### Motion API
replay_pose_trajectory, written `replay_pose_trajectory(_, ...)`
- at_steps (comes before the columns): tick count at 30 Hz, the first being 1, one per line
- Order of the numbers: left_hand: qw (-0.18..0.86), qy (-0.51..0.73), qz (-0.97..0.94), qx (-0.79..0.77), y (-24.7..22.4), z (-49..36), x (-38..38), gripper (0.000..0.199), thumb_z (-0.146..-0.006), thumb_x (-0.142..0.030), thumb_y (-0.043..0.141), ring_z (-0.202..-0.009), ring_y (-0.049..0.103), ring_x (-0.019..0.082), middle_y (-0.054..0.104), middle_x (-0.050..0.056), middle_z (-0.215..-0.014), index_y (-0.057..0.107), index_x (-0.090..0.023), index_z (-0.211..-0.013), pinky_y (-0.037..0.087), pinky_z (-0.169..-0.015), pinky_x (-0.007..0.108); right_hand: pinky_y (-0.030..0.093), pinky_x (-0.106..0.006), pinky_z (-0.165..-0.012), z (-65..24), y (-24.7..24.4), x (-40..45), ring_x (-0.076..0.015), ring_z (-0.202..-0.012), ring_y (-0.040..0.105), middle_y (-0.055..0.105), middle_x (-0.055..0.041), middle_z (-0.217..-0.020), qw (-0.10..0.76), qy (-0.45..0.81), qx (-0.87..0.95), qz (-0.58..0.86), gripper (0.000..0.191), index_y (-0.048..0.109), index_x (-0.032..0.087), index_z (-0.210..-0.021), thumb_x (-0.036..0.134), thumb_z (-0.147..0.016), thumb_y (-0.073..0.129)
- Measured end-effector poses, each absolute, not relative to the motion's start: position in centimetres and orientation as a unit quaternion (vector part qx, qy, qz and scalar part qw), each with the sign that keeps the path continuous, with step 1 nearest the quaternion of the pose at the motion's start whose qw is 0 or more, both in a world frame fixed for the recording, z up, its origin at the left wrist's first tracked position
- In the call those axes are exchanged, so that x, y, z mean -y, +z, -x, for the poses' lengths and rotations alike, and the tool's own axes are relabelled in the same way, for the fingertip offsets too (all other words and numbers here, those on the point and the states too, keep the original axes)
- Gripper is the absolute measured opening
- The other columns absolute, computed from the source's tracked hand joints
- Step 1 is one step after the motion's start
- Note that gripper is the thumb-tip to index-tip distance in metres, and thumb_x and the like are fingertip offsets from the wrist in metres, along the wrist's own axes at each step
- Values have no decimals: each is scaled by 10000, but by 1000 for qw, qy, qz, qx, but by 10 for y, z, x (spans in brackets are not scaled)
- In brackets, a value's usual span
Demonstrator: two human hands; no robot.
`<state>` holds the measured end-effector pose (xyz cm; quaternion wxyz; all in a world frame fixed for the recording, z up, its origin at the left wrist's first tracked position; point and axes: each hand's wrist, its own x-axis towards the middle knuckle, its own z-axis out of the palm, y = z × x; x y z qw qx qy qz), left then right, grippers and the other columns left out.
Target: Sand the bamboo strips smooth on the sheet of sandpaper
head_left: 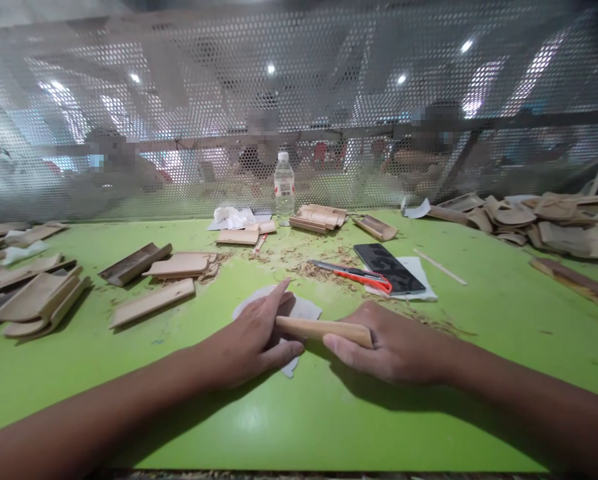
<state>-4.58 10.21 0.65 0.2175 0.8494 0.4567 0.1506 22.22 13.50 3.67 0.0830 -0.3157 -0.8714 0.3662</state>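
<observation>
My right hand [383,347] is closed around a pale, curved piece of bamboo [323,329], thumb along its near side. The strip lies roughly level across the middle, its left end in the gap between the thumb and forefinger of my left hand [251,340]. That left hand has its thumb and fingers spread apart. Beneath it, a white sheet of paper [306,309] shows on the green table; whether the left fingers press on it is hidden. Beyond the hands lies a red utility knife [363,275], blade out, partly on a dark phone [389,268].
Several bamboo pieces [179,265] lie at the left, with a bigger pile [553,220] at the right. A water bottle [284,187] stands before a perforated metal screen [199,100]. Shavings [329,272] litter the green table [259,433]. People are dimly visible behind the screen.
</observation>
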Motion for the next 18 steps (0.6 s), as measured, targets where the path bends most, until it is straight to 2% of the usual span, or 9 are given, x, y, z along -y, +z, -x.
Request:
replay_pose_trajectory(5,214,142,-841,-477,7,46,-101,945,-1009,-580,535,-1465,350,406,348,215,-1622,2,-142,-1656,321,-1163,580,233,-261,-457,-225,39,-137,-107,-476,375,450,39,-548,114,310,865,379,404,523,195,-667,475,-957,505)
replay_pose_trajectory(9,218,148,-847,-461,7,46,-101,929,-1014,-557,533,-1446,378,390,397,209,-1592,-5,-149,-1652,329,-1158,571,235,-256,-442,-227,40,-138,-102,-462,348,399,45,-537,83,357,856,364,447,485,201,-635,513,-955,491)
replay_pose_trajectory(18,230,145,-843,-464,15,44,-99,917,-1006,-528,546,-1459,364,383,405,203,-1591,12,-150,-1649,308,-1177,560,219,-262,-437,-227,45,-135,-101,-456,330,386,47,-529,107,320,864,373,403,485,205,-632,474,-930,521)
